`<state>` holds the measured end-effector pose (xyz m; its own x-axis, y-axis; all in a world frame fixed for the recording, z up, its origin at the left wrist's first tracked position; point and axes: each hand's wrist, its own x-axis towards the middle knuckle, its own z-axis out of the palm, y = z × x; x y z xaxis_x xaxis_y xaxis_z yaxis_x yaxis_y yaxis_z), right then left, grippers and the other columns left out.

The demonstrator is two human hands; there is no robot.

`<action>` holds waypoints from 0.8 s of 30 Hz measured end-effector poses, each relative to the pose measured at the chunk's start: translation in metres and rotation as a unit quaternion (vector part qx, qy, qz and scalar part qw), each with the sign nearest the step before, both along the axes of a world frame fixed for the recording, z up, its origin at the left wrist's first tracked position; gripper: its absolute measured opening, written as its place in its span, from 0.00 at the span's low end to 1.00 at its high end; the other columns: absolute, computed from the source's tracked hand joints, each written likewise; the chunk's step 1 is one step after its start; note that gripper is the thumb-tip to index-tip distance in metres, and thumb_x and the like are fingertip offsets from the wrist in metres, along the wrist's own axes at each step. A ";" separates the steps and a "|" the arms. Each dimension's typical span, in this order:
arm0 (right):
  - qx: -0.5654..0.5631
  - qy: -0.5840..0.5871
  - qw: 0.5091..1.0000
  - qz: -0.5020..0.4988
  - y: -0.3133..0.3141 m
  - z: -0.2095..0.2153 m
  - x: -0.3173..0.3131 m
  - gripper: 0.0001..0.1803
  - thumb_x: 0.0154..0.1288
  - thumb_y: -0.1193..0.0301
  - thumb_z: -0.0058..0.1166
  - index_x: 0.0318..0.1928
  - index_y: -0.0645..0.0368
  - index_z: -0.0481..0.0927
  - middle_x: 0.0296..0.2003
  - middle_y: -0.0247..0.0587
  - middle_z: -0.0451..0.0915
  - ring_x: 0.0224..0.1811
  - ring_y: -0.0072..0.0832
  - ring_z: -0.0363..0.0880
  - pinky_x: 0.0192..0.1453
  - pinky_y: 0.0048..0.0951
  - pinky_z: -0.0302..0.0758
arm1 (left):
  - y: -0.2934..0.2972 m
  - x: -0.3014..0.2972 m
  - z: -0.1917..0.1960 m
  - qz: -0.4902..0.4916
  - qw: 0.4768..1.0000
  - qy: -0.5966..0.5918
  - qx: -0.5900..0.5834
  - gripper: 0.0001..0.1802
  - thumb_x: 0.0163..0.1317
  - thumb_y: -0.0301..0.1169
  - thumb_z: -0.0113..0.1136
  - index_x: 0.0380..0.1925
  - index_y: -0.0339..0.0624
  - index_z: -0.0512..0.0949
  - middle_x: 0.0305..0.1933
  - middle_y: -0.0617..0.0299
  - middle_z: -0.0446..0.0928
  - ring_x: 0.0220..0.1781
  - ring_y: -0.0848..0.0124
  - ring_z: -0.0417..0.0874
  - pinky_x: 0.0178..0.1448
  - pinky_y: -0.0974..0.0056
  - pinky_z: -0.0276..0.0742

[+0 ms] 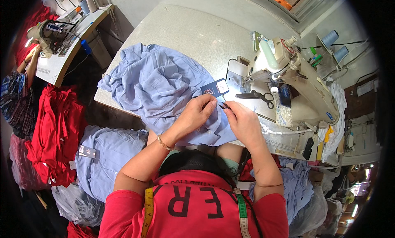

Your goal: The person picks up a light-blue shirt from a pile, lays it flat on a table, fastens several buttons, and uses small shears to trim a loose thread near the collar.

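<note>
A light-blue garment (pixel 150 77) lies bunched over the table's front edge and hangs toward my lap. On it rests a dark-blue hang tag (pixel 208 92) with a white sticker. My left hand (pixel 198 114) is closed in a pinch on the cloth just below the tag. Close beside it, my right hand (pixel 245 122) pinches a small dark pointed tool (pixel 223 106) against the garment; its exact kind is too small to tell. Black scissors (pixel 255 96) lie by the sewing machine's needle area, a little beyond my right hand.
A cream sewing machine (pixel 306 83) stands at the right, with blue thread cones (pixel 330 38) behind it. Piled red garments (pixel 57 131) and a stack of light-blue garments (pixel 111 155) sit at the left. Another person's arm (pixel 32 61) works at a second machine (pixel 43 36).
</note>
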<state>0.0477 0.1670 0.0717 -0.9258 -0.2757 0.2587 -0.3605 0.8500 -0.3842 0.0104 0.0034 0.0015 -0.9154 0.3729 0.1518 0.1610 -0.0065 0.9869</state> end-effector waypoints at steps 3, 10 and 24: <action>0.004 0.004 1.000 0.011 0.003 -0.002 -0.001 0.08 0.60 0.71 0.52 0.39 0.58 0.75 0.30 0.48 0.78 0.31 0.47 0.78 0.33 0.42 0.75 | 0.001 0.000 0.000 0.004 1.000 -0.003 0.003 0.10 0.66 0.31 0.51 0.36 0.32 0.74 0.25 0.62 0.69 0.28 0.77 0.66 0.32 0.68 0.66; 0.024 -0.003 1.000 0.017 0.002 0.000 -0.002 0.07 0.60 0.71 0.52 0.39 0.58 0.75 0.30 0.47 0.78 0.32 0.47 0.78 0.34 0.42 0.75 | 0.000 -0.001 -0.001 -0.011 1.000 -0.018 -0.011 0.10 0.67 0.31 0.50 0.37 0.33 0.73 0.28 0.72 0.66 0.31 0.82 0.63 0.32 0.73 0.63; 0.062 -0.006 0.998 0.012 0.000 0.005 -0.001 0.08 0.60 0.71 0.52 0.40 0.58 0.75 0.30 0.46 0.78 0.31 0.45 0.79 0.34 0.41 0.76 | 0.000 0.000 0.002 0.000 1.000 0.006 -0.023 0.10 0.67 0.31 0.51 0.35 0.33 0.73 0.25 0.71 0.65 0.29 0.81 0.62 0.31 0.72 0.63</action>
